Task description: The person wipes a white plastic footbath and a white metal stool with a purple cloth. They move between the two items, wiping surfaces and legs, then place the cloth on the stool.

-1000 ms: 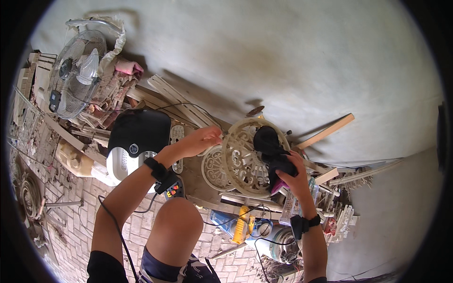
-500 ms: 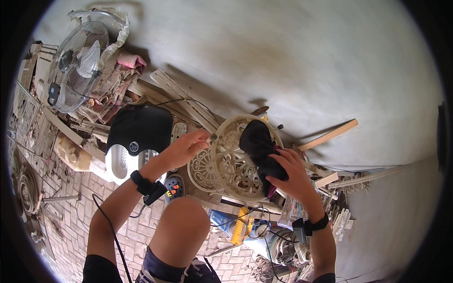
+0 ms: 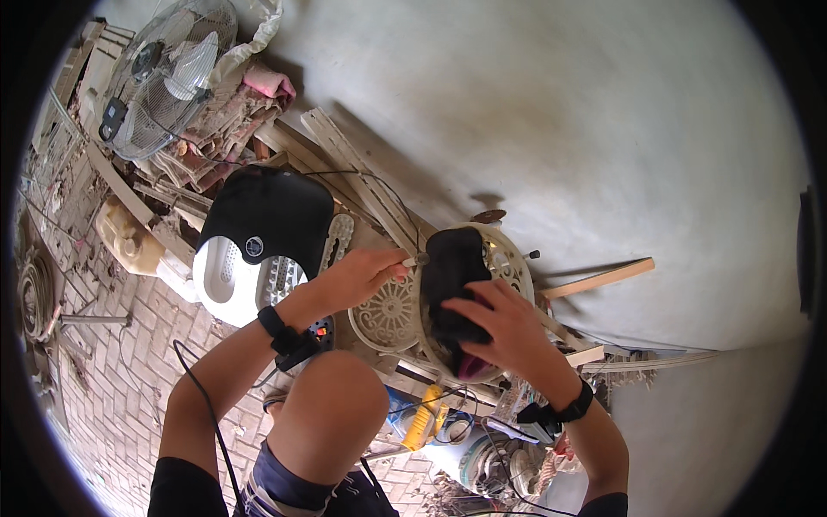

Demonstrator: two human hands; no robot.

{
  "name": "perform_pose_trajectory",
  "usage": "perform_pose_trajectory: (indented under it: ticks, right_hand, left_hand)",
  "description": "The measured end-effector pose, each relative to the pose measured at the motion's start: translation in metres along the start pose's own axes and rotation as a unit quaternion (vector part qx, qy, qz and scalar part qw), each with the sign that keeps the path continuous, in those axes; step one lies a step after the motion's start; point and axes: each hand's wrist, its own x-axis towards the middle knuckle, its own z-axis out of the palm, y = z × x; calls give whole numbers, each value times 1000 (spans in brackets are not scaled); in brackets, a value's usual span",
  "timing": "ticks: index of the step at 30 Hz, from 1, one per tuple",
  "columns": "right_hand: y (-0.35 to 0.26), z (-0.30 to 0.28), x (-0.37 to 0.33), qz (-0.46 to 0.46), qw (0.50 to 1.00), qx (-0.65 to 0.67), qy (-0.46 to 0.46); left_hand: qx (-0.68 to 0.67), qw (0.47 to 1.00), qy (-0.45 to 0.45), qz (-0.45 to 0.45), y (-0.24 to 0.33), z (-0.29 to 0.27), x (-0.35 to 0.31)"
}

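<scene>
A cream round stand with openwork scrollwork (image 3: 389,312) is in front of me, tipped against the wall side. My left hand (image 3: 372,274) is closed on a short pale leg with a dark round tip (image 3: 419,258), beside the rim. Across the larger round panel lies a black cloth (image 3: 457,267) with a purple-pink edge. My right hand (image 3: 500,332) grips this cloth and presses it to the panel, its fingers bent over the fabric. Much of the panel is hidden beneath cloth and hand.
A black-and-white foot basin (image 3: 267,224) stands to the left, with a fan (image 3: 172,77) behind it. Wooden planks (image 3: 362,181) lean against the wall. A yellow object (image 3: 424,420) and cables lie below the stand. My bent knee (image 3: 336,414) is close.
The black cloth has spread and shifted leftward over the panel, with my right hand moving along. My left hand still holds the leg. The whole view has shifted slightly.
</scene>
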Motion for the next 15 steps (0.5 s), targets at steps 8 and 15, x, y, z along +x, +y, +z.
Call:
perform_pose_trajectory:
  ticks: [8, 15]
  right_hand:
    - [71, 6, -7, 190, 974, -104, 72]
    - [58, -2, -23, 226, 973, -34, 23]
  left_hand:
    - [-23, 999, -21, 6, 1, 5, 1]
    - [-13, 998, -64, -2, -6, 0, 7]
